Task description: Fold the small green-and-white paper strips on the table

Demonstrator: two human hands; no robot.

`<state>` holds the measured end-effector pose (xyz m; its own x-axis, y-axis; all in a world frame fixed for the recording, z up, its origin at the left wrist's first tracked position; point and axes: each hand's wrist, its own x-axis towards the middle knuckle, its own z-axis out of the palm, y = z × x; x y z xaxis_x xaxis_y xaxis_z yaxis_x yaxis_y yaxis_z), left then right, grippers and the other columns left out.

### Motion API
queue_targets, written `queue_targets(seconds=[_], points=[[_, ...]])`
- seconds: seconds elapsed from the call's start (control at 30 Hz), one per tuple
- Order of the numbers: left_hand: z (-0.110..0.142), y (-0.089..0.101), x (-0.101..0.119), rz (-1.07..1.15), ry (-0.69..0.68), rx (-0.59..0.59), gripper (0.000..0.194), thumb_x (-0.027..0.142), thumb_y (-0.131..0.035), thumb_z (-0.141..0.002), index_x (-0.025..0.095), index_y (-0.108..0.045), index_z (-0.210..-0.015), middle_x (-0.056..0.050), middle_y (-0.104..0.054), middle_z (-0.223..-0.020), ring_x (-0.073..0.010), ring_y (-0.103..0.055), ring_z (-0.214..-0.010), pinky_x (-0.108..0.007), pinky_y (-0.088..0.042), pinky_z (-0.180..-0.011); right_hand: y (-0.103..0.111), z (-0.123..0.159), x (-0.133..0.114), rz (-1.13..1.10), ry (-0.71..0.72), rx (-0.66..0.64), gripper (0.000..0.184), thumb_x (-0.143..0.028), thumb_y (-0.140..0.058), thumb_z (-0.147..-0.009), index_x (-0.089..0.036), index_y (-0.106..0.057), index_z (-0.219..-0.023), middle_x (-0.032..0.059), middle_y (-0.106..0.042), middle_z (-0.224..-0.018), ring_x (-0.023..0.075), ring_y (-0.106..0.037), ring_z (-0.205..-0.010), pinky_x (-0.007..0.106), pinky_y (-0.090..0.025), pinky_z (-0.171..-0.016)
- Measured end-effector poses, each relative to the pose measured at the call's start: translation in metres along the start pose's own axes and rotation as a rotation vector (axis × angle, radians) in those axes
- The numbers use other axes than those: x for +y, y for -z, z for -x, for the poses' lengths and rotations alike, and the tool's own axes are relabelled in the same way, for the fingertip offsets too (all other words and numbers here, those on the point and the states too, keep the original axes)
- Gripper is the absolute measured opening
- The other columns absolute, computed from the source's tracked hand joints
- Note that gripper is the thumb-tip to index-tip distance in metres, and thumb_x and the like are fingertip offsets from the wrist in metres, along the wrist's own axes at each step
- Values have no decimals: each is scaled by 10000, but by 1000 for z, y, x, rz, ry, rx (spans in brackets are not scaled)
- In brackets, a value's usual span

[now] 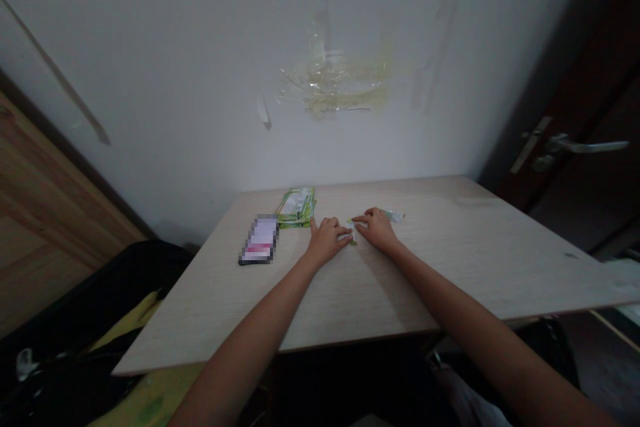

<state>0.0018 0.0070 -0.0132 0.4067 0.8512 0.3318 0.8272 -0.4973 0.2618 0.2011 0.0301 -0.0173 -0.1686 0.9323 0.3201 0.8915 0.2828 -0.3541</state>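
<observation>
My left hand [329, 241] rests on the table, its thumb and forefinger pressed together at the left side of a small green-and-white packet [353, 235]. From the other side, the fingertips of my right hand [379, 230] close on the packet's upper end. Parts of the packet are covered by the fingers, and its print is too small to read. Just beyond my right hand lies another narrow green-and-white packet [395, 216], partly hidden. To the left of my left hand sits a stack of flat green-and-white packets [299, 203].
A phone [260, 239] with a blurred-out screen lies left of the stack. The pale wooden table [450, 267] meets a white wall [200, 80] with peeling tape [345, 87]. On the right is a dark door with a metal handle [590, 145]; black and yellow cloth [145, 320] lies lower left.
</observation>
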Motion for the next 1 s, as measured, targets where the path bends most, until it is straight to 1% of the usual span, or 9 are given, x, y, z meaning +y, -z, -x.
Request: queue_targets(seconds=[0.2, 0.43, 0.57, 0.73, 1.0], points=[[0, 1, 0, 1, 6, -10, 266, 472, -613, -921, 332, -750, -1101, -44, -634, -1099, -263, -537, -1141, -671, -94, -1159, -2, 0, 2, -47, 8, 19, 322, -428, -630, -913, -291, -742, -1183, 116, -590, -1198, 257, -524, -1177, 388, -351, -1051], [1, 3, 1, -9, 2, -23, 278, 473, -593, -931, 337, -736, -1126, -37, -620, -1092, -263, -522, -1154, -674, -80, -1159, -1, -3, 6, -54, 27, -11, 344, -434, -684, -873, -275, -746, -1173, 116, -593, -1199, 257, -534, -1178, 390, -369, -1048], [1, 3, 0, -39, -11, -37, 285, 480, -569, -945, 345, -733, -1135, -37, -614, -1104, -259, -517, -1158, -689, -73, -1151, 3, -2, 6, -40, 49, -29, 381, -441, -694, -867, -262, -733, -1202, 132, -579, -1253, 257, -535, -1193, 386, -372, -1058], [0, 3, -2, -53, -25, -44, 290, 484, -545, -959, 367, -723, -1156, -32, -614, -1081, -251, -527, -1146, -719, -57, -1138, 5, 2, 6, -29, 67, -43, 419, -453, -701, -861, -257, -716, -1231, 144, -572, -1287, 269, -531, -1217, 406, -369, -1077], [0, 2, -3, -39, -13, -49, 278, 473, -556, -955, 378, -725, -1154, -35, -614, -1079, -260, -527, -1149, -726, -65, -1138, 5, 3, 12, -39, 150, -81, 468, -469, -704, -854, -256, -689, -1270, 152, -572, -1328, 271, -511, -1254, 422, -363, -1087]])
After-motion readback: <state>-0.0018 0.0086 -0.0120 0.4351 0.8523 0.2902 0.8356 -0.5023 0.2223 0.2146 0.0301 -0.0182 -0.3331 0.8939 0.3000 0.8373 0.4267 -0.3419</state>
